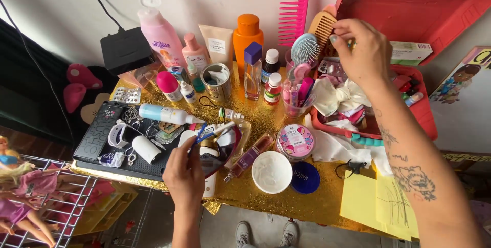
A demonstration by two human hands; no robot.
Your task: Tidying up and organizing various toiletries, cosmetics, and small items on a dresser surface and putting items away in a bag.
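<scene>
A gold glitter tabletop (266,197) against a white wall is crowded with bottles, combs and jars. My left hand (185,174), low centre of the frame, is closed around a small clear pouch (217,148) with a toothbrush (212,132) poking out. My right hand (360,48), upper right, reaches into the open red case (424,117), fingers curled on something small. I seem to be sorting toiletries; next calls for lifting that piece clear. My palm hides what it is.

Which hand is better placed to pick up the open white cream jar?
Left. The left hand is low beside the open white cream jar, though it grips a toothbrush. The right hand is up at the red case.
</scene>
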